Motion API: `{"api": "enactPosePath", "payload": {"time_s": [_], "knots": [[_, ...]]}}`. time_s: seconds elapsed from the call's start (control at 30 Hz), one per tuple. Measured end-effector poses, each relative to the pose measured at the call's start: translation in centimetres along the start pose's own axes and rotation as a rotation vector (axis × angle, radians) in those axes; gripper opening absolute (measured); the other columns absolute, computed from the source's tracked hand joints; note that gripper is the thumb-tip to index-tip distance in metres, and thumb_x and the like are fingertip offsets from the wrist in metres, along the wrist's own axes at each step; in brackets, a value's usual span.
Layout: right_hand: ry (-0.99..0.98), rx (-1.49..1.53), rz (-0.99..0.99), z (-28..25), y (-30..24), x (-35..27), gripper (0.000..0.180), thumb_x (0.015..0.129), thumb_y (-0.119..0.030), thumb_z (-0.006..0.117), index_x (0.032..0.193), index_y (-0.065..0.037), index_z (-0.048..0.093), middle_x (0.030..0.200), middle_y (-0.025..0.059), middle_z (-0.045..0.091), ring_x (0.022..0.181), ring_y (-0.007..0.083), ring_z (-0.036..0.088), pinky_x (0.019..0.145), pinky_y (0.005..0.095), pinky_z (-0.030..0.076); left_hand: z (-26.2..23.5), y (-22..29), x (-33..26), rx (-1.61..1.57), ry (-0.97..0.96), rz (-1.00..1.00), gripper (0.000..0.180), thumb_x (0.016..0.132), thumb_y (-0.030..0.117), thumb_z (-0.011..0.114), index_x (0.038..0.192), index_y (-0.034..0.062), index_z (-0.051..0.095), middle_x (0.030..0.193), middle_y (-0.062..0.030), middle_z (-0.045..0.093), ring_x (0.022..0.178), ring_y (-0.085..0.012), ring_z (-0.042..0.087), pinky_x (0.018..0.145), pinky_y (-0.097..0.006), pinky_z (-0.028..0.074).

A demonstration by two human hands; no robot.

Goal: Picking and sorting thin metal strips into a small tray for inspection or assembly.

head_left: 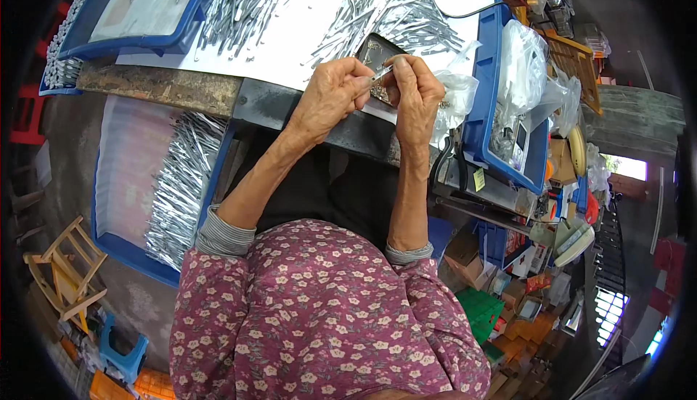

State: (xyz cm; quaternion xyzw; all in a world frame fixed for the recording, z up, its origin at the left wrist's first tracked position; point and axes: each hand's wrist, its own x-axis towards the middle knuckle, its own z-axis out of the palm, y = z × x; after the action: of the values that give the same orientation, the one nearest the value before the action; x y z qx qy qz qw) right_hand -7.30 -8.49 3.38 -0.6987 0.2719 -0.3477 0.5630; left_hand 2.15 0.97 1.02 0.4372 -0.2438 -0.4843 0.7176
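Note:
Between my two hands, over the near edge of the white-topped table, is a small slim metal piece (381, 72). The fingertips of my left hand (335, 95) pinch its left end. My right hand (415, 91) pinches the other end between thumb and fingers. Just beyond and partly behind my hands sits a dark shallow tray (379, 46) with tiny brass-coloured bits in it. Loose heaps of slim metal strips (414, 17) lie past the tray, and another pile of strips (243, 11) is spread farther left.
A blue bin (488, 88) with clear plastic bags (521, 62) stands right of my hands. Another blue tray (138, 43) rests at the table's far left. Below the table's left side, a large blue crate (99, 204) holds many strips. A black cable (443, 11) crosses the far tabletop.

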Motion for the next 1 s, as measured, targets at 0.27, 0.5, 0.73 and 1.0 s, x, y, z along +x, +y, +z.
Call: {"api": "enactPosePath", "payload": {"time_s": [0.27, 0.5, 0.73, 1.0], "knots": [[0.058, -0.241, -0.046, 0.0, 0.7, 0.2, 0.025, 0.087, -0.02, 0.051, 0.074, 0.001, 0.056, 0.057, -0.0021, 0.044, 0.051, 0.0041, 0.036, 0.045, 0.0198, 0.026, 0.5, -0.6, 0.1, 0.171, 0.067, 0.125, 0.009, 0.082, 0.005, 0.05, 0.081, -0.0037, 0.053, 0.054, 0.0, 0.048, 0.049, -0.0049, 0.043, 0.044, -0.02, 0.034], [0.142, -0.406, -0.074, 0.2, 1.3, 0.4, 0.024, 0.085, -0.018, 0.05, 0.074, 0.003, 0.055, 0.054, 0.009, 0.047, 0.051, 0.0134, 0.043, 0.048, 0.0311, 0.036, 0.9, -1.4, 0.3, 0.476, 0.171, 0.272, 0.008, 0.082, 0.004, 0.05, 0.078, -0.002, 0.054, 0.056, 0.0015, 0.046, 0.051, -0.0039, 0.042, 0.044, -0.02, 0.033], [0.072, -0.325, 0.016, -0.3, 1.6, 0.2, 0.026, 0.087, -0.017, 0.046, 0.073, 0.003, 0.054, 0.054, 0.0061, 0.048, 0.05, 0.0118, 0.042, 0.047, 0.0293, 0.034, 1.1, -1.6, 0.1, 0.621, 0.185, 0.347, 0.008, 0.083, 0.006, 0.05, 0.088, -0.0001, 0.052, 0.056, 0.0006, 0.045, 0.051, -0.0056, 0.041, 0.046, -0.022, 0.034], [0.26, -0.311, -0.038, -5.6, 1.7, 0.3, 0.013, 0.083, -0.009, 0.051, 0.083, 0.001, 0.059, 0.062, -0.0004, 0.049, 0.05, 0.0034, 0.04, 0.043, 0.0172, 0.029, 1.0, -0.8, -0.2, 0.614, 0.097, 0.262, 0.015, 0.083, 0.005, 0.048, 0.098, 0.0013, 0.047, 0.055, -0.0063, 0.046, 0.048, -0.0125, 0.046, 0.046, -0.03, 0.038]]}}
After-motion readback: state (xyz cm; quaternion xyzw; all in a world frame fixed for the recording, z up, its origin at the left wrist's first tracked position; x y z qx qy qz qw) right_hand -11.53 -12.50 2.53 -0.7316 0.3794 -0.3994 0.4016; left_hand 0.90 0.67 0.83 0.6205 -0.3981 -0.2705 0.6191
